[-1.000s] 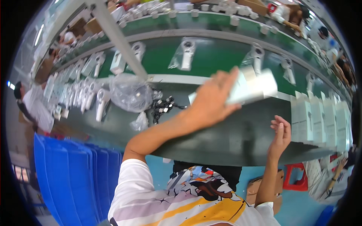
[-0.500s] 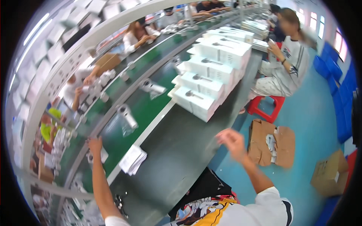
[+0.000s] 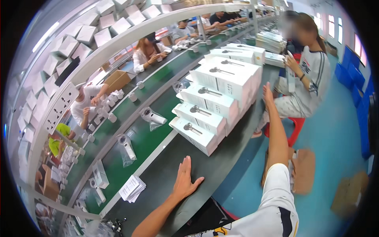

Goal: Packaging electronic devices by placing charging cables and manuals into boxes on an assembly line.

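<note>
My left hand [image 3: 185,179] is open over the dark tabletop [image 3: 162,170], fingers together and thumb spread, holding nothing. Ahead of it stands a stepped stack of white boxes [image 3: 195,136], each printed with a picture of a handheld appliance. My right hand [image 3: 268,94] reaches to the right side of the stack, fingers straight and empty; whether it touches the boxes I cannot tell. Left of my left hand lies a small pile of folded white leaflets [image 3: 132,189]. A single white box [image 3: 100,173] rests on the green belt beside a bagged white handheld device [image 3: 97,191].
More bagged white devices [image 3: 126,148] lie along the green conveyor belt [image 3: 148,138]. At the right a person [image 3: 306,75] sits on a red stool [image 3: 296,132], holding a white box. Opened brown cardboard [image 3: 304,170] lies on the blue floor. Several people work across the belt.
My left hand has left the belt and come right over the tabletop. My right hand has moved forward to the stack's right side. The view has shifted, and the single white box is uncovered.
</note>
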A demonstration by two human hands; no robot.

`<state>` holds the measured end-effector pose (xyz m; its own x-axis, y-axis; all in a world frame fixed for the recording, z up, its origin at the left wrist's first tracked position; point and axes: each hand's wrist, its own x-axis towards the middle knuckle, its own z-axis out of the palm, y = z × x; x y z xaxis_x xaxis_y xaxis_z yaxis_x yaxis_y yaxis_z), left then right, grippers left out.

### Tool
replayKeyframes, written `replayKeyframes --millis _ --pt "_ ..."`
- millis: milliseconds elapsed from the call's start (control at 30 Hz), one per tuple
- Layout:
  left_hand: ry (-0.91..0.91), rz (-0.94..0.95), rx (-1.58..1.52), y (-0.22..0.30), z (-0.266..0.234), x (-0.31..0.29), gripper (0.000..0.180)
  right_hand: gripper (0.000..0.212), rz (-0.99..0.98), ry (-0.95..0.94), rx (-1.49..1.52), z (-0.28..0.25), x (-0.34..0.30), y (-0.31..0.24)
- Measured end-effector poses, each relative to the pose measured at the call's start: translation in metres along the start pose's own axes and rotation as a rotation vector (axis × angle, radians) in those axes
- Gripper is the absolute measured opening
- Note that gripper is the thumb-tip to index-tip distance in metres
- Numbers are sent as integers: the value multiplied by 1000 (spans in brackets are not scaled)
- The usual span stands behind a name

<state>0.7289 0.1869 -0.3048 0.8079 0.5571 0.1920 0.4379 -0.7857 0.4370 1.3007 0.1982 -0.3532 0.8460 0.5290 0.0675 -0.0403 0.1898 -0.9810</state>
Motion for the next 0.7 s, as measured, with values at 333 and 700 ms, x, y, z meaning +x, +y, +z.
replayKeyframes --millis 333,700 --pt "-46 -31 -96 6 2 13 102 96 65 -228 172 10 41 32" --pt "188 -106 -788 35 29 63 89 76 15 -241 225 5 31 33"
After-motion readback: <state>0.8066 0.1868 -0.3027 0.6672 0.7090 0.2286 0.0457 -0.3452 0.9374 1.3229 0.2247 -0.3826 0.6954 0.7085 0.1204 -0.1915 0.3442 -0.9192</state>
